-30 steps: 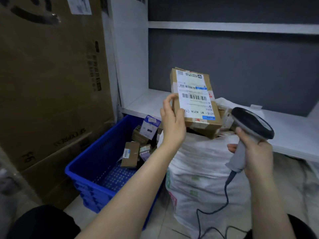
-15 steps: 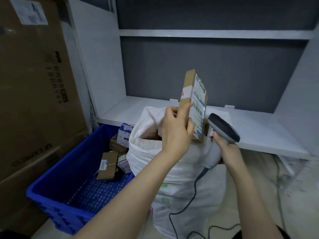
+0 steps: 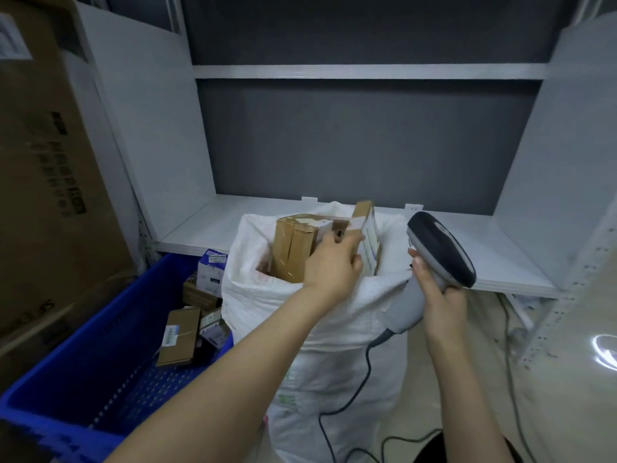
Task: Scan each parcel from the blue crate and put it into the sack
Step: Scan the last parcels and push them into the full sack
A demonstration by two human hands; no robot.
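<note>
Parcel (image 3: 369,238) has dropped into sack (image 3: 334,329) mouth, left hand (image 3: 334,265) gripping.

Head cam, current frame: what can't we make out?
All head view.
- White woven sack: contents below the top boxes hidden by its own wall.
- Flat brown cardboard parcel in the left hand: label nearly edge-on, unreadable.
- Grey handheld scanner in the right hand: window faces away; cable cut by bottom edge.
- Blue plastic crate: near corner cut by frame edge; far parcels partly behind the sack.
</note>
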